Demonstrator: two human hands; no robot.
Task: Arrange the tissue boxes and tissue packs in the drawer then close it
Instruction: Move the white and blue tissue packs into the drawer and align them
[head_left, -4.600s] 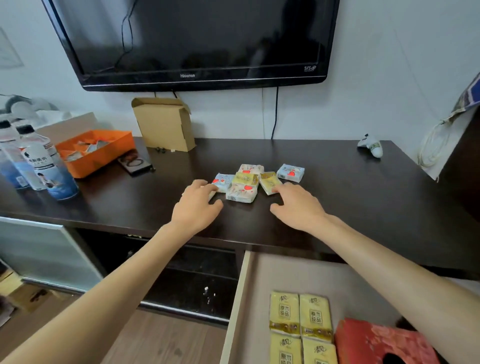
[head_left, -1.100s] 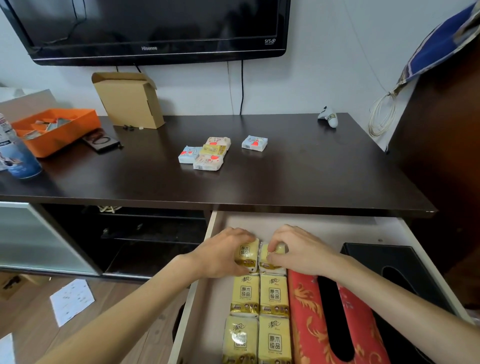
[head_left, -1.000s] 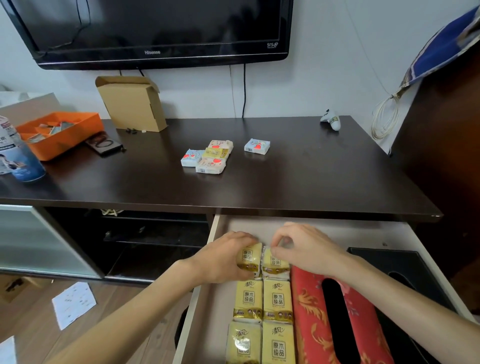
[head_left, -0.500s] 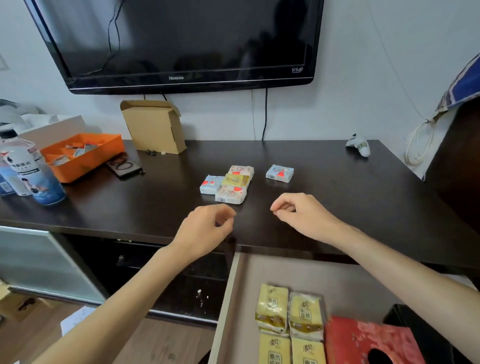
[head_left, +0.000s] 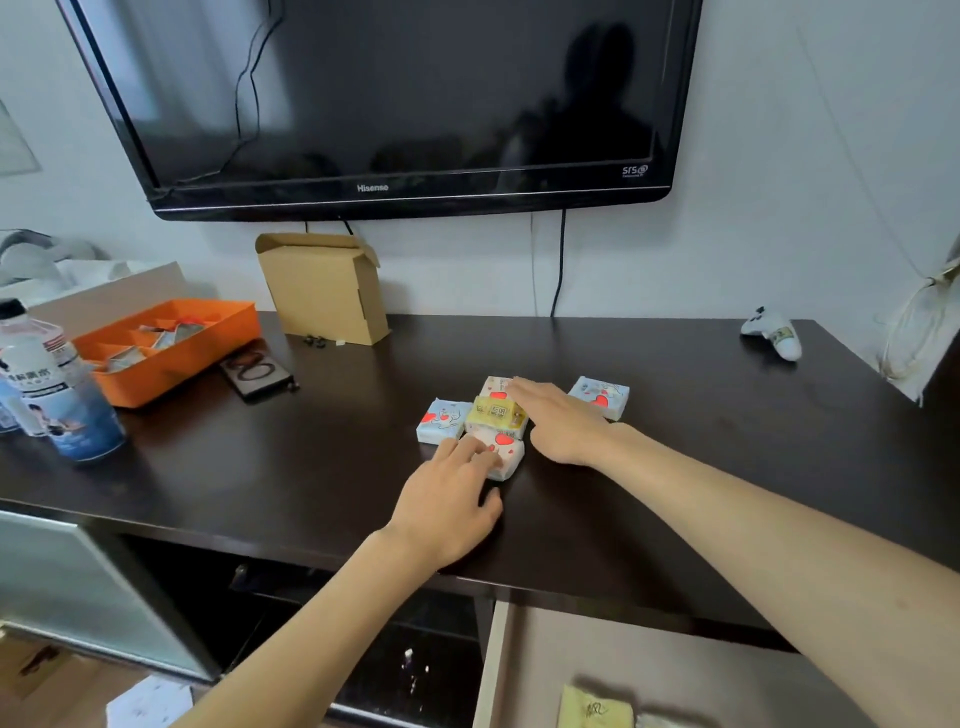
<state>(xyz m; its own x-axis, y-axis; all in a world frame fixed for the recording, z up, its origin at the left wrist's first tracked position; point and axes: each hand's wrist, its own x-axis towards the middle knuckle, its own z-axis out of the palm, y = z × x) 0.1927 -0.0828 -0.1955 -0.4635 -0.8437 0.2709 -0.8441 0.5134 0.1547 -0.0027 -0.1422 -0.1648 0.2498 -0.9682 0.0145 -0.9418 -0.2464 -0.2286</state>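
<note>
A cluster of small tissue packs lies mid-tabletop: a white pack with red hearts (head_left: 506, 453) at the front, a yellow pack (head_left: 496, 415) behind it, a pale pack (head_left: 495, 387) at the back and a blue pack (head_left: 440, 421) on the left. Another blue pack (head_left: 600, 397) lies apart to the right. My left hand (head_left: 447, 501) rests its fingertips on the white pack, which sits on the table. My right hand (head_left: 561, 421) lies flat beside the yellow pack, fingers stretched toward the back pack. The open drawer (head_left: 524, 670) shows a yellow pack (head_left: 595, 709) at the bottom edge.
On the dark table (head_left: 675, 493) stand an orange tray (head_left: 171, 348), a cardboard box (head_left: 324, 288), bottles (head_left: 57, 395) at the left, a dark flat item (head_left: 257, 371) and a white controller (head_left: 774, 335). A TV (head_left: 374, 104) hangs above.
Both hands left the drawer, where they had set down two yellow packs, and reached forward to the cluster on the table. The view tilted up, so most of the drawer dropped out of sight.
</note>
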